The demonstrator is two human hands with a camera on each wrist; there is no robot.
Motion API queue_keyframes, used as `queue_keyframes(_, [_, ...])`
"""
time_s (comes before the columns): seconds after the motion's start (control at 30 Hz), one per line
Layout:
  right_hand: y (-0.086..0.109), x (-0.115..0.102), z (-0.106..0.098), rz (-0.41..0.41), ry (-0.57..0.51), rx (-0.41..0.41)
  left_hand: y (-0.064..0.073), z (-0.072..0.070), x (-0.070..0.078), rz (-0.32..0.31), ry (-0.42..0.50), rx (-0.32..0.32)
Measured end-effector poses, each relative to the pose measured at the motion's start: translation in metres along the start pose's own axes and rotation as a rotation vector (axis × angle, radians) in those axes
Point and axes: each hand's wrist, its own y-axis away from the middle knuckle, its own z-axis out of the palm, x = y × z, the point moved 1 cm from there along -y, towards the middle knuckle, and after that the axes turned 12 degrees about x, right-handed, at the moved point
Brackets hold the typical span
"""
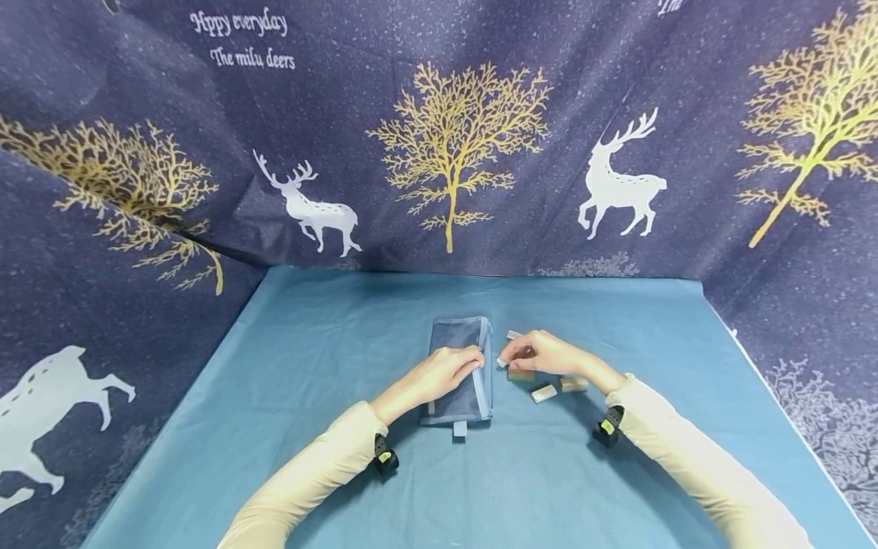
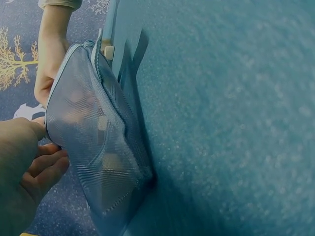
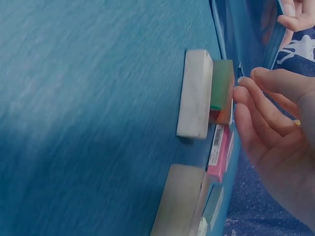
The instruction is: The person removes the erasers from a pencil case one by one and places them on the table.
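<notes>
A blue mesh zip pouch (image 1: 453, 408) lies lengthwise before me. My left hand (image 1: 446, 372) pinches its zipped edge; in the left wrist view the lifted edge and mesh side (image 2: 83, 128) show, with pale shapes blurred behind the mesh. Beside the pouch, my right hand (image 1: 546, 353) pinches a small white eraser (image 1: 502, 363) at its fingertips, mostly hidden by the fingers in the right wrist view. Below that hand lie a green-and-orange eraser (image 3: 222, 88), a white block-shaped eraser (image 3: 194, 93) and a pink eraser with a barcode label (image 3: 218, 152).
A tan-grey block (image 1: 574, 383) lies under the right wrist. Beyond the right hand is another small pale piece (image 1: 513, 335). A tab (image 1: 459, 430) sticks out from the pouch's near end. Blue cloth (image 1: 329, 328) covers the table, with a deer-print curtain (image 1: 329, 137) behind.
</notes>
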Motion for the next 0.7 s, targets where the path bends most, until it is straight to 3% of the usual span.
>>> queue_keyframes(0.37, [-0.007, -0.005, 0.004, 0.047, 0.003, -0.034, 0.000, 0.001, -0.001, 0.006, -0.012, 0.010])
queue_keyframes(0.7, [-0.012, -0.009, 0.007, 0.042, 0.001, -0.038, 0.000, -0.001, -0.002, 0.004, 0.011, 0.004])
